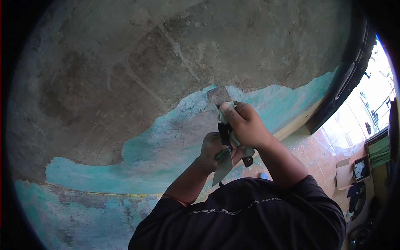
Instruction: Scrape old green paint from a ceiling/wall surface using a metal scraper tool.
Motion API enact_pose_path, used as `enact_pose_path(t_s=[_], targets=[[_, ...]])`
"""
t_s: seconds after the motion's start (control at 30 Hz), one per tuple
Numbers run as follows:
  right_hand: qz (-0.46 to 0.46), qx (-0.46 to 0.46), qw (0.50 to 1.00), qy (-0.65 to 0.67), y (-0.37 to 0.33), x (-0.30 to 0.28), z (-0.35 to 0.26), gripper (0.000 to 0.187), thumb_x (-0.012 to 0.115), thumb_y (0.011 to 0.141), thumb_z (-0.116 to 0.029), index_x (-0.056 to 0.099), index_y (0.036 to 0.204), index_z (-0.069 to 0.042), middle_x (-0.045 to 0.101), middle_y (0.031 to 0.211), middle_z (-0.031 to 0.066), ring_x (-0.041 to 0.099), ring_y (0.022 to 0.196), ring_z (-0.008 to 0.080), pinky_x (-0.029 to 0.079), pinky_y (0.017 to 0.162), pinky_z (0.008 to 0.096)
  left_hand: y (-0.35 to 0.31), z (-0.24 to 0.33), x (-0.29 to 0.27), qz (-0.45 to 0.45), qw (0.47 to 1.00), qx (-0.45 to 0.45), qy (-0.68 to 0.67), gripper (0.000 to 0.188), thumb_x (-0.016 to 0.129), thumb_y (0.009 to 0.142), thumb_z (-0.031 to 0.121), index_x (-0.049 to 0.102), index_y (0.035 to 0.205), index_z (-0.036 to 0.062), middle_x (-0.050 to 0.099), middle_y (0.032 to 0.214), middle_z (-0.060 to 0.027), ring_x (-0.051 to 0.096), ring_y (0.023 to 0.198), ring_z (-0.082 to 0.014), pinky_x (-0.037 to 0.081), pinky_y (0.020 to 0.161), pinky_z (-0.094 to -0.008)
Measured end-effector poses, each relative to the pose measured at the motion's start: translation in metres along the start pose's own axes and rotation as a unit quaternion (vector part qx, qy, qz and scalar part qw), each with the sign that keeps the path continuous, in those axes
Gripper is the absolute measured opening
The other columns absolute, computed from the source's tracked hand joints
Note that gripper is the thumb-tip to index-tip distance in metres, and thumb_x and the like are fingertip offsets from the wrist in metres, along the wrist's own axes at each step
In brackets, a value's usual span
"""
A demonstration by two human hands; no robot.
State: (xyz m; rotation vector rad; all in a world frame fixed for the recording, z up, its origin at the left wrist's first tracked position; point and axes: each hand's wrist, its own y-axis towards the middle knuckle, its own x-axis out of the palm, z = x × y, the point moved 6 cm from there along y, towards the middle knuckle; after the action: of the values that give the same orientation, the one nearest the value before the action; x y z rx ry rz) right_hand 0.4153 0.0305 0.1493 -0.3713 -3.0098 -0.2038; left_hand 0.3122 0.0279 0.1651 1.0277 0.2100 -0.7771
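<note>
One wall (96, 87), bare grey above, teal paint (143, 152) below; sound practice, by judgement, is a blade laid low along the paint's ragged upper edge, pressed lightly, corners not digging in. One tiled floor (316, 146), specked near the wall. One dark frame (356, 73) at the wall's right edge, likely limiting reach that way. One open box (344, 175) toward the floor's right edge, well apart from the hands. Two hands, close together: right hand (246, 121) clamped on the upper scraper (219, 95), left hand (212, 146) closed round the lower scraper (223, 170). Two scrapers, before the wall: upper at the paint's edge, contact uncertain; lower pointing down, best angled off the forearm. One white wrap (222, 117), under the right thumb.
</note>
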Motion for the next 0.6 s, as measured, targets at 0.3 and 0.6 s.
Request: enact_pose_path(t_s=[0.3,0.6], targets=[[-0.012,0.068,0.996,0.058,-0.006,-0.005,-0.007,0.030,0.046,0.092,-0.029,0.056,0.083,-0.001,0.052,0.072,-0.0011,0.045,0.067,0.0065,0.038,0.062,0.0221,0.005,0.010,0.006,0.004,0.988,-0.123,-0.096,0.023,0.069,0.064,0.004,0.047,0.057,0.0060,0.053,0.055,-0.0065,0.056,0.046,-0.0218,0.041,0.044,-0.0288],[-0.023,-0.014,0.997,0.077,0.000,0.002,0.017,0.028,0.044,0.093,-0.028,0.052,0.081,-0.005,0.050,0.071,-0.0018,0.045,0.066,0.0054,0.038,0.061,0.0212,-0.007,-0.001,0.007,0.018,0.999,-0.040,-0.012,0.022,0.069,0.064,0.006,0.048,0.058,0.0069,0.053,0.056,-0.0059,0.056,0.047,-0.0237,0.042,0.044,-0.0311]])
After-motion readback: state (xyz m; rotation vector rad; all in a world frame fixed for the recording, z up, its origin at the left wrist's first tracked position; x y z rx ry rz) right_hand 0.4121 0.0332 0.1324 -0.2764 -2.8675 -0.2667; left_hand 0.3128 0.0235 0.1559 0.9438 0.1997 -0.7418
